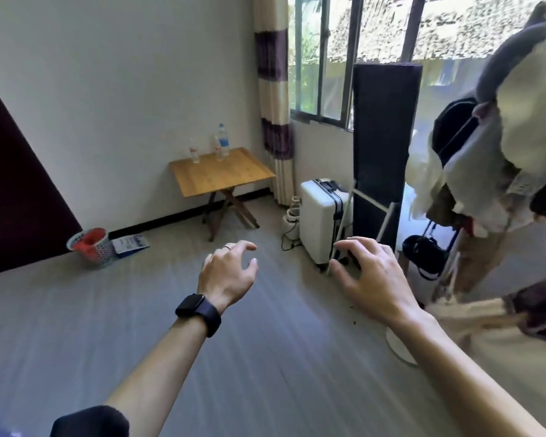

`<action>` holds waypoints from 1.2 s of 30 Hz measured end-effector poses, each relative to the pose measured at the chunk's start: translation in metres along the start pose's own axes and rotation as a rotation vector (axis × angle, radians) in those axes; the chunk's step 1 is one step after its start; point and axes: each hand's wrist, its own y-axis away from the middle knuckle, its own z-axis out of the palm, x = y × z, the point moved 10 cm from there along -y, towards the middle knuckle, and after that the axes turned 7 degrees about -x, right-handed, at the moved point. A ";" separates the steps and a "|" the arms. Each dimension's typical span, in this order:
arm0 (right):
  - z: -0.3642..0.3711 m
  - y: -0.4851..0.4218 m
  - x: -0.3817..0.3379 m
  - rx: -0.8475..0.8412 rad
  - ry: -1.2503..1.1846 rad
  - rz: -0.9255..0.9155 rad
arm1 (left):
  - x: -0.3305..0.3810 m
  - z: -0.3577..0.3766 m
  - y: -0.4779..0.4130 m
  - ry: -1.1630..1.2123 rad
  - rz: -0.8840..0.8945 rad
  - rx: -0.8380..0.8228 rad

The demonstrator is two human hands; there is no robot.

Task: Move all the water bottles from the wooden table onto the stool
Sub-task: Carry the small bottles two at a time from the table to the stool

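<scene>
The worktop (221, 175) is pale wood, matt, its planks showing grain. On it the bottles (218, 150) are clear, shiny plastic. Right of the worktop, the curtain (273, 89) is woven cloth and the suitcase (319, 222) is a smooth white hard shell with a slight sheen. Left of the worktop, the basket (92, 249) is perforated plastic. Below the worktop, the floor (139, 310) is matt grey with a streaked grain. Behind the worktop, the wall (123, 74) is smooth, matt white.
</scene>
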 end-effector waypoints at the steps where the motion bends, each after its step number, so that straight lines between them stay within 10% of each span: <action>1: 0.000 -0.020 0.001 0.004 -0.010 -0.027 | -0.002 -0.003 -0.014 -0.002 -0.024 0.021; 18: 0.051 -0.313 -0.004 -0.069 -0.106 -0.294 | -0.073 -0.046 -0.217 -0.039 -0.238 0.238; 36: 0.233 -0.643 0.000 -0.172 -0.105 -0.231 | -0.272 0.028 -0.537 0.084 -0.324 0.089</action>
